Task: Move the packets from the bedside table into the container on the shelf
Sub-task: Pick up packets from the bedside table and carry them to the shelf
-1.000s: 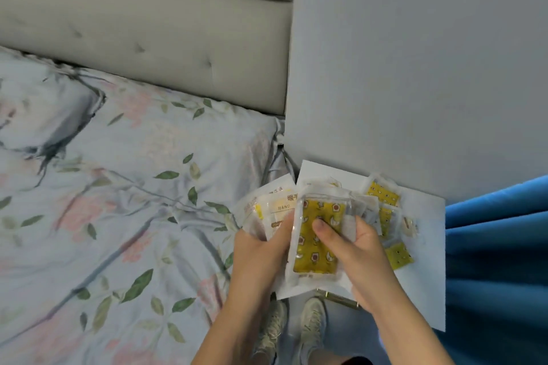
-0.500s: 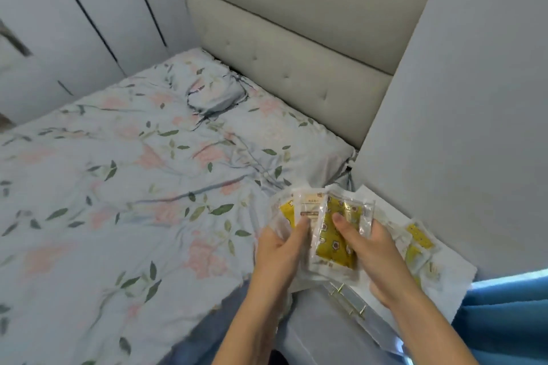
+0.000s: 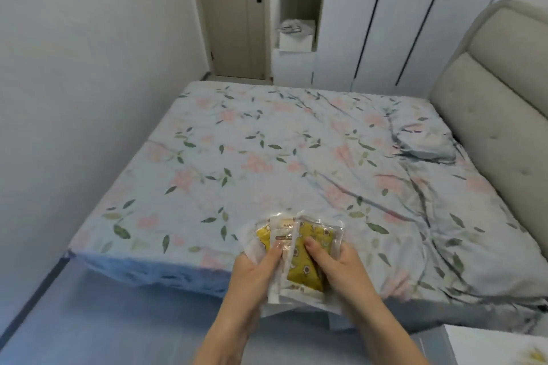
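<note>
Holding a fanned stack of packets [image 3: 299, 249] in front of us, above the near edge of the bed [image 3: 267, 163]. Left hand [image 3: 255, 272] grips the stack's left side, thumb laid across the front of a clear-and-white sachet. Right hand [image 3: 341, 268] grips the right side, thumb pressing on a yellow packet [image 3: 307, 271] printed with small round motifs. A second yellow packet [image 3: 264, 235] peeks out at the left of the fan. Middle sachet carries a pale label with a line of dark lettering and a brown band; we can make out only a few capitals at the top, too blurred to read as a word. No brand legible.

Bed has a pale blue floral sheet, pink blossoms and green leaves, rumpled toward the right. Pillow [image 3: 421, 142] in matching fabric lies near the padded beige headboard [image 3: 492, 115]. White wardrobe [image 3: 400, 18] with long dark handles stands past the far end of the bed. Beside it, an open shelf unit [image 3: 299, 0]: a white container [image 3: 296, 37] sits on one shelf with something patterned at its top, contents unclear. Beige door [image 3: 234, 12] with a black handle is left of the shelves. White corner of the bedside table [image 3: 486, 341] shows bottom right, with a blurred yellow item [image 3: 535, 354] on it. The bed lies between us and the shelves.
</note>
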